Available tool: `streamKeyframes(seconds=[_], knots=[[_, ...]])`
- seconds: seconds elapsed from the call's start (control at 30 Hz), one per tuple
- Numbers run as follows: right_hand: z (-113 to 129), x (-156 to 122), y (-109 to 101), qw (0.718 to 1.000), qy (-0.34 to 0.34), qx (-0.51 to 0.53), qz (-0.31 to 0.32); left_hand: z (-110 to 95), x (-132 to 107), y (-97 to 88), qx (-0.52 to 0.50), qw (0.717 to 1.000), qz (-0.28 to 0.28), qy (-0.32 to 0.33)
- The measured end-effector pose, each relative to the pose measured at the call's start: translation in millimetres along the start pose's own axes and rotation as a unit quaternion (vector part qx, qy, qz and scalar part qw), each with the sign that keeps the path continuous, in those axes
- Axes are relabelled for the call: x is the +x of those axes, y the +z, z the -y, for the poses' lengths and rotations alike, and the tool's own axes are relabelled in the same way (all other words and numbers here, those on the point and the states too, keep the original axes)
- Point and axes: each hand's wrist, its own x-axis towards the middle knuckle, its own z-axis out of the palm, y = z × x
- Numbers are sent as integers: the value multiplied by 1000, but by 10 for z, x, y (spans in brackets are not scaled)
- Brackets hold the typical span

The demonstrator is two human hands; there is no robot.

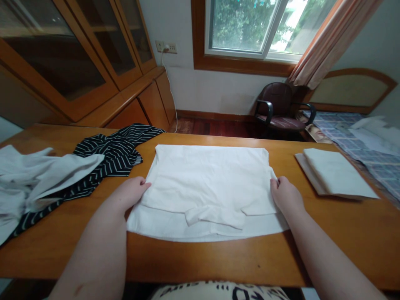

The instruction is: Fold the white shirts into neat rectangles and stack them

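Note:
A white shirt lies folded in front of me on the wooden table, its collar-like flap on top near the lower edge. My left hand pinches the shirt's left side edge, thumb on top. On the opposite side, my right hand grips the right edge with fingers curled. The fingers under the cloth are hidden in both hands. The shirt's upper edge runs straight, while its lower hem curves toward me.
On the left lie a crumpled white garment and a black striped garment. Folded white cloth sits at the right of the table. Beyond are a glass-door cabinet, an armchair and a bed.

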Motion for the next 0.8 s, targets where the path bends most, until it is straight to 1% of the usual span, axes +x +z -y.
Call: streamKeyframes(seconds=[0.1, 0.33, 0.57, 0.63, 0.7, 0.8], knots=[[-3, -3, -37, 1000, 2, -5, 12, 28, 6, -10, -1, 1000, -6, 6], [-11, 1, -31, 1000, -9, -10, 17, -13, 2, -64, 16, 1000, -1, -21], [-39, 26, 1, 999, -23, 9, 24, -46, 51, -1, 26, 997, -23, -62], [-70, 99, -23, 998, -28, 34, 39, -73, 93, -10, 24, 997, -38, -70], [-89, 234, -77, 996, -34, 67, 55, -106, 167, -50, 24, 996, -50, -69], [-48, 537, -171, 987, -55, 137, 64, -166, 351, -143, 5, 999, -41, -35]])
